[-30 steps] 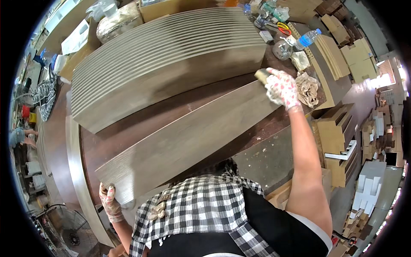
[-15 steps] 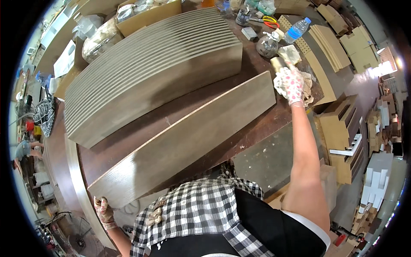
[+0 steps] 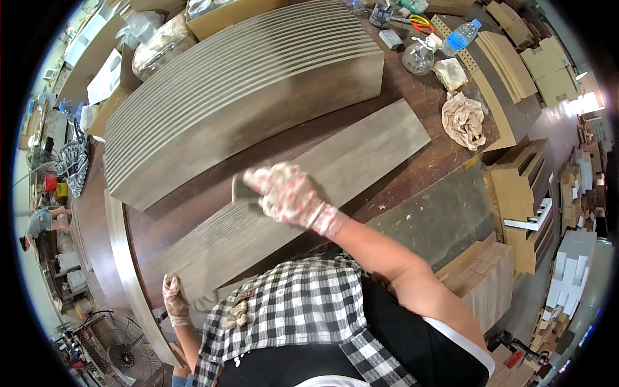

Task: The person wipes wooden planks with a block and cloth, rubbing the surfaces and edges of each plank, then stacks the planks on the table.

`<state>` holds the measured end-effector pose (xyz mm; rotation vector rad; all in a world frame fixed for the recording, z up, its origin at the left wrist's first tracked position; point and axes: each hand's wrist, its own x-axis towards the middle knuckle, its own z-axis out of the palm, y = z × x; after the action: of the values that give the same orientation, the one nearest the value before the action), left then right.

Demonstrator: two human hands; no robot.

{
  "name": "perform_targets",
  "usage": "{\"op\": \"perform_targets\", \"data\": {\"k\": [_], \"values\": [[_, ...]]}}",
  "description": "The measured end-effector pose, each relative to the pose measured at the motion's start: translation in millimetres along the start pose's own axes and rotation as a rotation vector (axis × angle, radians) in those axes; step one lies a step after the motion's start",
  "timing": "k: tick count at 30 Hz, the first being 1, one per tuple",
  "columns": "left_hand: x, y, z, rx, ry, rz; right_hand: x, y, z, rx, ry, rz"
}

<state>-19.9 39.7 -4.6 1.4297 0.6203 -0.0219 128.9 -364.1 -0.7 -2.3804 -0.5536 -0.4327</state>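
Note:
A long grey-brown wooden board point(image 3: 361, 155) lies aslant on the dark red-brown table. At its near left end, my gloved left hand point(image 3: 174, 300) grips the board's corner with closed fingers. My right hand point(image 3: 287, 197), in a white glove with pink dots, is closed around a small block point(image 3: 244, 191). That block looks grey with a pale edge, but motion blurs it. It is over the board's left half, and I cannot tell whether it touches the surface. Behind the board stands a tall stack of similar boards point(image 3: 245, 71), the top ones overlapping like steps.
Crumpled brown paper point(image 3: 464, 121) and a yellowish pad point(image 3: 450, 74) lie at the table's right. Near them stand a round clear bottle point(image 3: 419, 57), a water bottle point(image 3: 461, 37), scissors point(image 3: 420, 24) and a grey block point(image 3: 391, 39). A fan point(image 3: 121, 351) is at lower left.
My right hand has swung from the table's right side to over the board's left half, carrying the small block. The board now lies flatter, my left hand still at its end.

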Motion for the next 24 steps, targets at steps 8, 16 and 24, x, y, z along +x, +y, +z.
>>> {"op": "perform_targets", "data": {"k": [8,16,24], "values": [[22,-21,0,0.085,-0.14,-0.1,-48,129,-52,-0.485,0.305,0.44],[26,-6,4,-0.159,0.0,-0.458,-37,-79,82,0.086,-0.099,-0.063],[53,-35,25,-0.813,-0.546,-0.456,-22,-18,70,-0.155,0.074,0.023]]}}
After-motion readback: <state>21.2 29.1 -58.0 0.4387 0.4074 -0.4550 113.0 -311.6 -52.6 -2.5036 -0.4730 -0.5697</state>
